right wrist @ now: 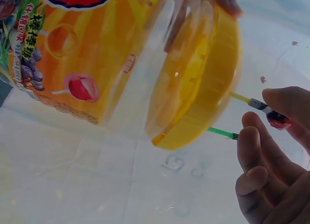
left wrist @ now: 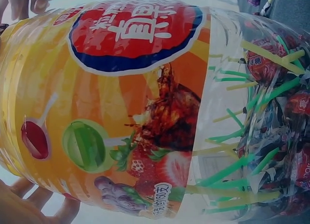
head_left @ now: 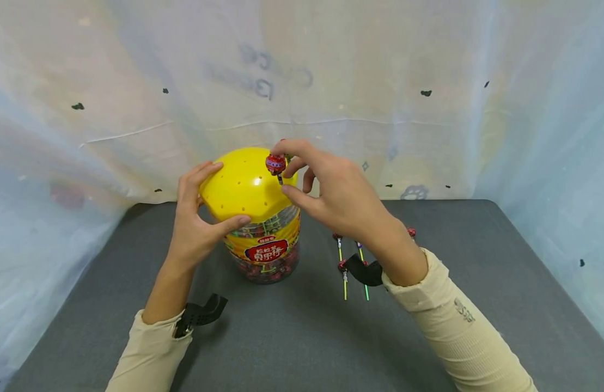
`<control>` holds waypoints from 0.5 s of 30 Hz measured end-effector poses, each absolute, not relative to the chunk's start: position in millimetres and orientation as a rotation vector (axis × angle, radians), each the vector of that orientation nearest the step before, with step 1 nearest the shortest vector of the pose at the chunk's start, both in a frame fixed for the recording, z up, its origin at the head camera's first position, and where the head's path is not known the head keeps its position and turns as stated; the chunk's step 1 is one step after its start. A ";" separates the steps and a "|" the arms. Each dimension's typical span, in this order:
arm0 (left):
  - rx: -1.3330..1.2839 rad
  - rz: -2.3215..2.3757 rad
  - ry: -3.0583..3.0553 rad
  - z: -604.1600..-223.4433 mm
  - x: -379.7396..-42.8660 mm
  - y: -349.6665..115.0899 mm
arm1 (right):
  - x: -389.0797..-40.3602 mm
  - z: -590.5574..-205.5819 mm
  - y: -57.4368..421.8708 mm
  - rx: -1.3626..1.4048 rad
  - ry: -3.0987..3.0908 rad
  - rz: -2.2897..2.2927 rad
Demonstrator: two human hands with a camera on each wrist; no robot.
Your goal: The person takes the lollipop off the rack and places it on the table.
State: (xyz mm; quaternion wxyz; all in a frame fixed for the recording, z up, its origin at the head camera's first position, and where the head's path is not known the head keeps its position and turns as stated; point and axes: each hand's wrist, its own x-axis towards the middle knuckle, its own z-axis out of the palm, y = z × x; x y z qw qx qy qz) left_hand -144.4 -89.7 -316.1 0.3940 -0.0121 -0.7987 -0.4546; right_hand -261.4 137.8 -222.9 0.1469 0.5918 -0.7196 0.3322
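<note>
A clear plastic jar (head_left: 266, 267) of lollipops stands on the table, its yellow domed lid (head_left: 238, 185) dotted with small holes. My left hand (head_left: 196, 218) grips the lid's left side, thumb at the front edge and fingers toward the back. Over the lid's right side, my right hand (head_left: 331, 179) holds a red-and-purple wrapped lollipop (head_left: 275, 163) between finger and thumb. In the right wrist view its yellow stick (right wrist: 240, 97) meets the lid top. A second lollipop's green stick (right wrist: 222, 132) also stands at the lid, its head hidden behind my fingers.
Several lollipops (head_left: 345, 283) lie on the grey table (head_left: 292, 337) right of the jar, partly covered by my right forearm and the black wrist strap (head_left: 364, 270). A pale patterned curtain (head_left: 331, 81) hangs behind and along both sides.
</note>
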 end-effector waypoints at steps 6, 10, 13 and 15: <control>-0.034 -1.155 -2.022 -316.2 -144.1 -91.4 | -261.9 -225.3 133.0 1.724 -2.045 0.981; -0.034 -1.155 -2.015 -316.7 -141.8 -92.3 | -262.8 -227.0 129.6 1.721 -2.020 0.994; -0.037 -1.149 -2.011 -316.5 -140.9 -93.4 | -263.4 -226.9 127.5 1.723 -2.001 1.003; -0.045 -1.150 -2.010 -316.0 -141.1 -93.9 | -263.7 -226.4 126.6 1.722 -1.996 1.007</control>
